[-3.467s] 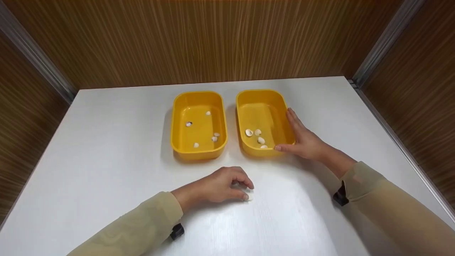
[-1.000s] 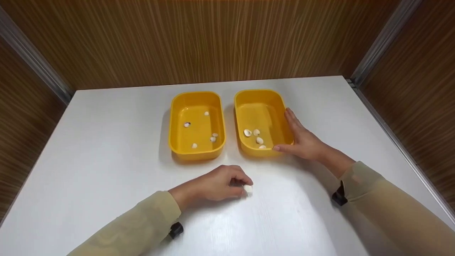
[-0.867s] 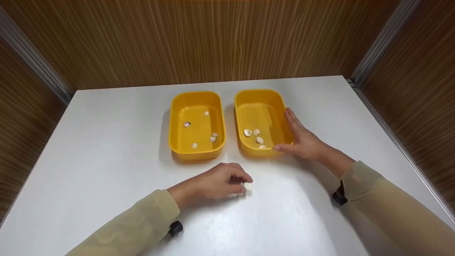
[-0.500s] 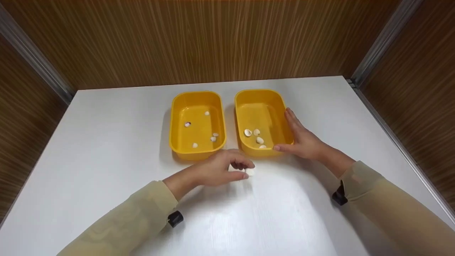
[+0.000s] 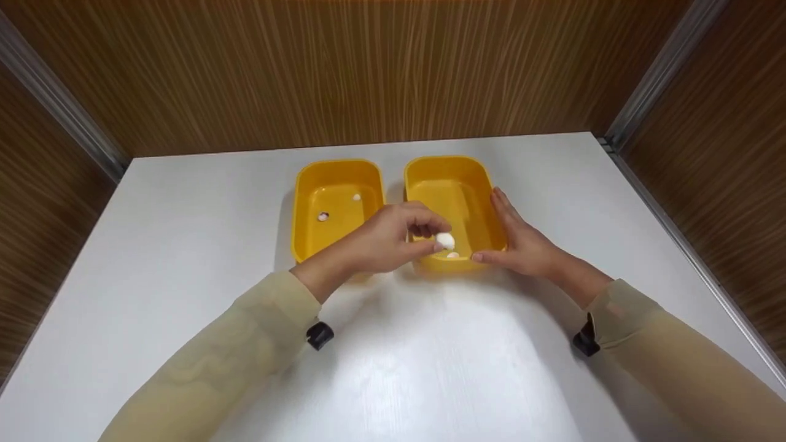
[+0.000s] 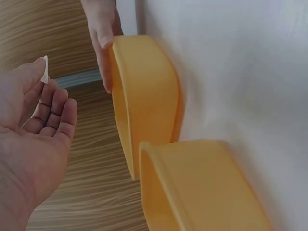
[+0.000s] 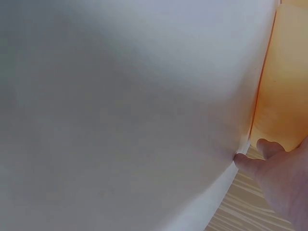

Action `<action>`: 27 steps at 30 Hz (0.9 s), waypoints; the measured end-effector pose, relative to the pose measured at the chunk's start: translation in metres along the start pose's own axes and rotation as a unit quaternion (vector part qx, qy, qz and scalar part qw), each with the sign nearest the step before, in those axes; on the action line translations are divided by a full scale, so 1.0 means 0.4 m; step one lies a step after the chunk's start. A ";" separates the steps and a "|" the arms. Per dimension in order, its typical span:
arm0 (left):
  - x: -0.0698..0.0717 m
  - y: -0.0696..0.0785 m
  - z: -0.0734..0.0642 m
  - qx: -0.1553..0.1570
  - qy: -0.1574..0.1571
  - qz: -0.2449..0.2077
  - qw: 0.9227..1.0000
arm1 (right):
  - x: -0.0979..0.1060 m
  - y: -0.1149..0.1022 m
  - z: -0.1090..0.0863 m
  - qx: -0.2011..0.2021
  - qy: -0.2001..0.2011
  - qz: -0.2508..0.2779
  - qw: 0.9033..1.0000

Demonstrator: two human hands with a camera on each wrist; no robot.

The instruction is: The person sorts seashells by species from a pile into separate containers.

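In the head view my left hand pinches a small white seashell between thumb and forefinger, above the front part of the right yellow container. The left wrist view shows that shell edge-on, the other fingers loosely bent. My right hand rests against the same container's right side, fingers straight along the outer wall and thumb on the front rim. One white shell shows inside near the front wall; my left hand covers most others there.
Left of it stands a second yellow container, partly behind my left forearm; two shells show in it. Both containers stand on a white table, with a wood-grain panel behind and more panels at both sides.
My left hand has picked the shell up from the table in front and carried it forward and slightly right, over the right container. My right hand has stayed in place.
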State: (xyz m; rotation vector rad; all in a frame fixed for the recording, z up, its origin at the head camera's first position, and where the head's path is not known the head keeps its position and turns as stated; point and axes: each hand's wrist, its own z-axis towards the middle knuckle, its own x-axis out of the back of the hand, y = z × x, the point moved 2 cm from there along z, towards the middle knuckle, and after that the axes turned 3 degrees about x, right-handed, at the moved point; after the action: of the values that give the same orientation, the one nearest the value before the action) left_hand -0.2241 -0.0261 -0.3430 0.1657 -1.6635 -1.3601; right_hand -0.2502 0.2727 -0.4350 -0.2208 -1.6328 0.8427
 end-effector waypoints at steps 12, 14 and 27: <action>0.008 -0.016 0.125 0.033 0.048 0.022 0.998 | 0.002 0.000 -0.002 0.001 -0.002 0.009 1.000; 0.005 -0.028 0.142 0.045 0.055 0.018 0.997 | 0.002 0.000 -0.001 0.001 -0.003 0.010 1.000; -0.065 -0.089 0.217 0.087 0.095 -0.038 0.991 | 0.004 0.002 0.003 0.004 0.002 -0.003 1.000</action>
State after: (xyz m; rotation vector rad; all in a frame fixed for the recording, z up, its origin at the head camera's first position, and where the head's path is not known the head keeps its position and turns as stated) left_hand -0.2877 0.0367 -0.3814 0.4498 -1.6276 -1.2125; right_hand -0.2519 0.2736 -0.4344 -0.2109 -1.6262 0.8435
